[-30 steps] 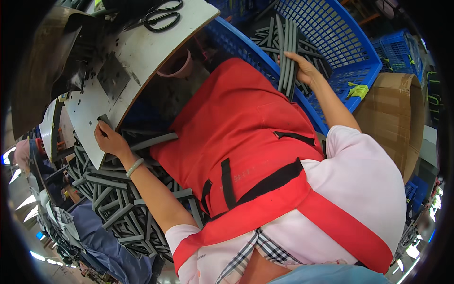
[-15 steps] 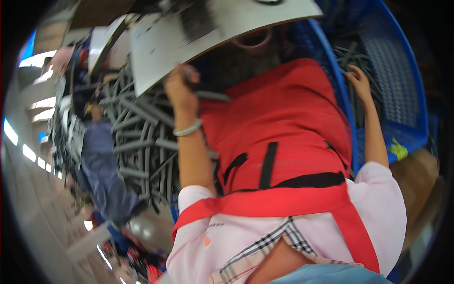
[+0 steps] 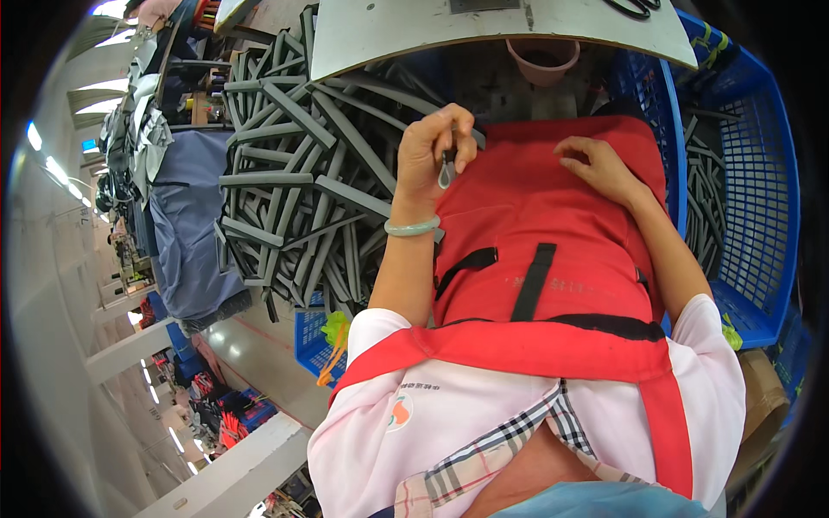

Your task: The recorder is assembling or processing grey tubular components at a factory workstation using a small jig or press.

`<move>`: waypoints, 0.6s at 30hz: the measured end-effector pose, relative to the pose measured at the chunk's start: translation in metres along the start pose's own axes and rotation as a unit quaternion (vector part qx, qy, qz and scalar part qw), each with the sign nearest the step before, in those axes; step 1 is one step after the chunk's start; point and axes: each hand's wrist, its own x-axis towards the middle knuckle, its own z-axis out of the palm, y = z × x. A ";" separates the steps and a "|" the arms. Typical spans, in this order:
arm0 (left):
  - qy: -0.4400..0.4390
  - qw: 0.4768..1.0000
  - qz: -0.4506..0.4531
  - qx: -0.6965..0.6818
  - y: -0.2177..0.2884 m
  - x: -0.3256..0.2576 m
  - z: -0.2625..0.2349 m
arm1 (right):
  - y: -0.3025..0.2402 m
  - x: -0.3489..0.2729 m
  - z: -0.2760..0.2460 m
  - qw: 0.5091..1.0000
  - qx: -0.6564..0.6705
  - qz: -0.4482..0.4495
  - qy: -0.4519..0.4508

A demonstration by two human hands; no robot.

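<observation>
My left hand (image 3: 436,155) is raised at the left edge of the red apron (image 3: 535,207), its fingers closed on a small dark piece with a grey teardrop-shaped loop end (image 3: 446,176). The fingers hide most of that piece, so its kind cannot be told. Just past the fingertips shows the tip of a grey strip (image 3: 479,138). Above the apron on my lap, my right hand (image 3: 600,168) has loosely bent fingers set apart, with nothing seen in them. Beside my left forearm lies a large heap of grey strips (image 3: 294,173).
A white tabletop (image 3: 501,22) juts out ahead, with black-handled scissors (image 3: 635,9) on it. Beneath stands a pinkish bucket (image 3: 544,62). At my right a blue basket (image 3: 760,207) holds more grey strips (image 3: 704,190). Another blue basket (image 3: 311,341) is below the heap.
My right hand has come out of the blue basket and over the apron. My left hand has moved right, away from the table's corner, still closed. The whole view has shifted.
</observation>
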 end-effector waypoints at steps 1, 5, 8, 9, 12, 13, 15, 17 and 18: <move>0.000 1.000 0.009 0.027 -0.001 -0.002 0.001 | 0.001 -0.003 0.002 1.000 -0.001 0.017 -0.017; 0.062 0.979 0.004 0.196 -0.020 -0.010 0.013 | -0.014 -0.003 0.008 0.976 0.187 0.091 -0.066; 0.022 0.955 0.079 0.286 -0.065 -0.008 0.033 | -0.039 0.004 0.016 0.902 0.376 0.179 -0.113; 0.016 0.948 0.093 0.305 -0.081 -0.010 0.045 | -0.032 0.006 0.029 0.910 0.374 0.143 -0.104; -0.040 0.909 0.162 0.381 -0.109 -0.019 0.057 | -0.035 0.028 0.047 0.948 0.260 0.072 -0.166; -0.047 0.926 0.106 0.358 -0.110 -0.021 0.065 | -0.015 0.034 0.054 0.943 0.268 0.038 -0.194; -0.041 0.908 0.146 0.392 -0.113 -0.021 0.066 | 0.013 0.030 0.064 0.892 0.389 0.146 -0.181; -0.007 0.923 0.115 0.367 -0.101 -0.028 0.063 | -0.027 0.031 0.055 0.867 0.401 0.203 -0.216; -0.048 0.911 0.143 0.385 -0.091 -0.025 0.062 | -0.031 0.030 0.051 0.884 0.372 0.180 -0.218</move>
